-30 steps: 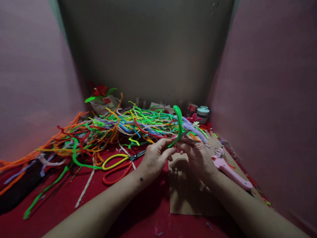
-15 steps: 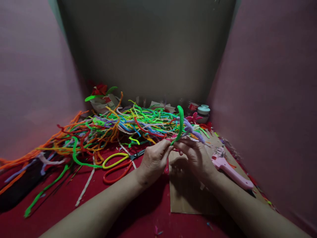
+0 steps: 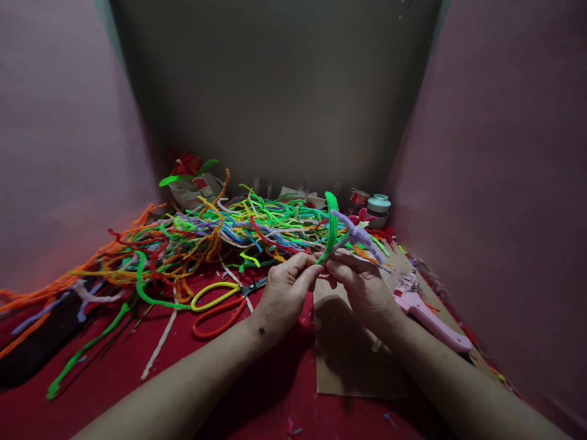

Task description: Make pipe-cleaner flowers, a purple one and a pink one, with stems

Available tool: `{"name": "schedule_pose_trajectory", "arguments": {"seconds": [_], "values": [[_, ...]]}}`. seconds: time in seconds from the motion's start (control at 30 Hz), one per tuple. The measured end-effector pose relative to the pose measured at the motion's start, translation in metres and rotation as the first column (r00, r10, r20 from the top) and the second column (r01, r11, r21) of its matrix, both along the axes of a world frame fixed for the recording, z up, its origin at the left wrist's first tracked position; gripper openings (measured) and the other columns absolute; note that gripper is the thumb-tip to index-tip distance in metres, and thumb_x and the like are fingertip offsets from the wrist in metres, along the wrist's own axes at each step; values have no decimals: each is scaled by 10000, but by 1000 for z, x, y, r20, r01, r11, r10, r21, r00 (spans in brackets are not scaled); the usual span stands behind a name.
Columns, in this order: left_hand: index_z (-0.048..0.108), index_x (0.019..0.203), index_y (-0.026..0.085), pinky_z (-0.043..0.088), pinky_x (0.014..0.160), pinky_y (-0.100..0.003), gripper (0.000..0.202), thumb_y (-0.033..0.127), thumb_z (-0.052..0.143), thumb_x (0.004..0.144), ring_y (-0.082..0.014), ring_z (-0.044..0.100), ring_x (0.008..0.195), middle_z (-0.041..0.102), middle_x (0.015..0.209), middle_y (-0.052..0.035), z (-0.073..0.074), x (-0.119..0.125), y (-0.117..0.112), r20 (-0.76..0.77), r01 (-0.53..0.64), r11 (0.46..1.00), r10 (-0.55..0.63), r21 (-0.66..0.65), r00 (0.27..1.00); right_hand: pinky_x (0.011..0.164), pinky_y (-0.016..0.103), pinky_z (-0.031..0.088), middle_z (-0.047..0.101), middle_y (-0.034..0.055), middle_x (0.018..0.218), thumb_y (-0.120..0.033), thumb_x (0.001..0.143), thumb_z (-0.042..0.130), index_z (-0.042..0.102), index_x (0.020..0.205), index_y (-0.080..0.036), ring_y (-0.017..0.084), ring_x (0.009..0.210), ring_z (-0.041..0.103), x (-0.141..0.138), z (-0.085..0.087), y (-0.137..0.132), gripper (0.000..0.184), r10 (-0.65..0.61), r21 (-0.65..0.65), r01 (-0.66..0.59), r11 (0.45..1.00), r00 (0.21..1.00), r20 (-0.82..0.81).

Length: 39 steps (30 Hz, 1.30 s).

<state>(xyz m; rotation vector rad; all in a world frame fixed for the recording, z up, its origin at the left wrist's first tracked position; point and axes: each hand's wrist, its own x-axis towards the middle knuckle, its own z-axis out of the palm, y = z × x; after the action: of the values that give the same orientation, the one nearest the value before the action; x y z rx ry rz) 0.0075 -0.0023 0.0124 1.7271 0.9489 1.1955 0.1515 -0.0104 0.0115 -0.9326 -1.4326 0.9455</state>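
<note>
My left hand and my right hand meet above the red table, fingers pinched together at the base of a green pipe cleaner. The green piece stands up and curls over at its top. Beside it a small lilac pipe-cleaner flower sticks up and right from the same pinch point above my right hand. A piece of brown cardboard lies under my right wrist.
A big tangle of coloured pipe cleaners covers the back and left of the table. Scissors with red and yellow handles lie left of my left hand. A pink glue gun lies at right, a small jar behind. Pink walls close both sides.
The lilac flower has lifted and turned upright beside the green loop. Both hands have shifted slightly up and stay pinched on the same piece.
</note>
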Motion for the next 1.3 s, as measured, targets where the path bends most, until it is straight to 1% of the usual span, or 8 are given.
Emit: {"name": "schedule_pose_trajectory", "arguments": {"seconds": [0.17,0.33,0.47,0.57,0.77,0.87,1.1,1.3], "values": [[537,651,143,277,469,-192,208,276,542,810,-58,357,479,438,535,49,4,2,0,169,107,977,-75,-186,983,611,282,346,528,-7,733,-233,788,576,670,717,-227,149,698,438,3,-9,5,117,70,-34,-76,997,987,-146],[519,627,132,207,443,-182,243,300,595,784,-34,315,440,425,509,55,8,-1,3,294,265,906,-168,-330,941,593,284,362,567,6,739,-267,774,587,716,809,-250,149,669,445,3,-10,10,135,182,-34,-194,980,957,-227],[509,615,132,180,435,-180,276,324,622,778,-28,312,419,424,492,55,5,-3,6,373,370,850,-228,-374,899,580,283,361,591,7,710,-256,740,633,741,814,-255,140,636,444,4,-10,11,130,201,-70,-232,970,931,-305],[537,629,128,164,426,-179,266,328,647,766,-24,300,406,411,483,60,2,-4,8,418,419,814,-244,-402,875,591,290,370,633,15,762,-259,719,671,749,832,-256,137,644,460,6,-12,11,137,201,-81,-240,967,921,-334],[625,781,112,161,431,-182,199,310,649,773,-13,264,406,408,513,60,1,-6,11,472,535,749,-336,-392,815,608,299,384,647,6,726,-265,618,733,744,737,-244,138,636,479,4,-5,9,121,173,-159,-256,954,897,-406],[631,794,105,147,429,-191,235,339,640,781,-16,255,408,394,509,60,1,-6,11,447,534,754,-354,-382,821,595,304,375,645,13,700,-263,636,713,753,732,-249,144,618,468,2,-2,8,105,178,-140,-247,959,907,-381],[580,729,130,174,407,-183,245,359,611,808,-26,313,398,464,512,46,0,-5,10,351,449,820,-328,-355,877,611,324,383,657,37,806,-251,689,681,756,760,-260,180,679,488,5,-9,10,104,162,-82,-198,977,932,-323],[578,722,129,212,388,-168,259,373,624,795,-30,360,397,494,518,42,-2,-5,11,296,395,854,-302,-337,906,618,311,370,649,28,827,-210,707,675,754,772,-258,176,710,496,4,-10,8,113,134,-52,-162,985,927,-351]]}}
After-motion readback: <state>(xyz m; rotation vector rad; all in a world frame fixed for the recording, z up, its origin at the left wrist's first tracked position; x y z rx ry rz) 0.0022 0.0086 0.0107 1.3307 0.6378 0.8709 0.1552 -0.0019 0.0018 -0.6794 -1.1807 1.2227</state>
